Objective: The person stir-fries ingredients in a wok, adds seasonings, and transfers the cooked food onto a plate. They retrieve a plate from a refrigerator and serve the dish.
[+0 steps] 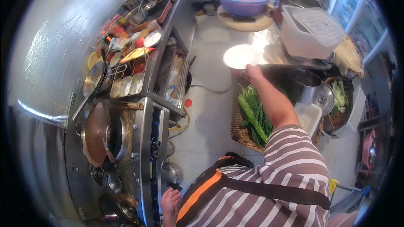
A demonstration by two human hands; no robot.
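Note:
A white plate [240,56] is at the near left corner of the steel worktable [271,49]. My right hand [253,73] grips its near rim, with the arm stretched out over a wicker basket of green vegetables [252,110]. Down at the lower left, my left hand [170,201] hangs beside the stove front [154,164]. Its fingers are loosely curled and nothing shows in them. On the stove to the left sits a wok [121,138], partly covered by a brown round lid or pan [96,134]. A ladle or spatula handle [109,154] leans there.
A blue basin of orange slices [242,3] rests on a round chopping board [246,23] beside a knife. A translucent plastic bin [307,34] stands at the table's right. Seasoning containers [126,85] and a strainer [94,78] crowd the left counter. A hose [213,90] crosses the floor [205,126].

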